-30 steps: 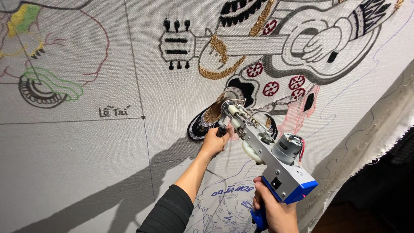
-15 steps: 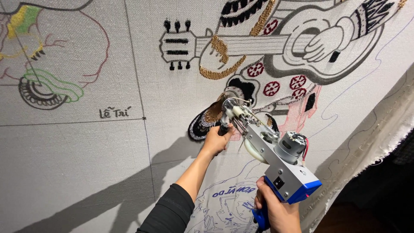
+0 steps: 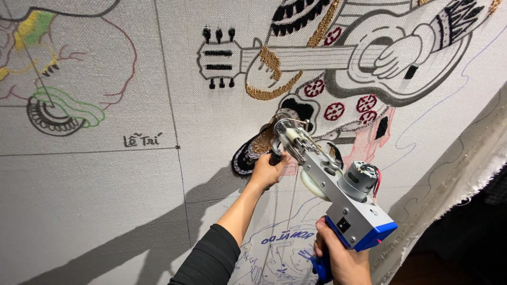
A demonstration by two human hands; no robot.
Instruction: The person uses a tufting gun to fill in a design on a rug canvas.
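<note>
Nearest, the right hand (image 3: 343, 258) grips the blue rear handle of a tufting gun (image 3: 330, 182). The gun angles up and left, its tip pressed against the cloth (image 3: 105, 200). The left hand (image 3: 266, 169), black-sleeved, is wrapped around the front grip beside a brown tufted patch (image 3: 261, 143). Farther up is a drawn guitar (image 3: 338, 58).

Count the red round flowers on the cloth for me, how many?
4 red flowers: one by the gold band, one on the guitar, two below it. The tufting gun may hide more.
</note>
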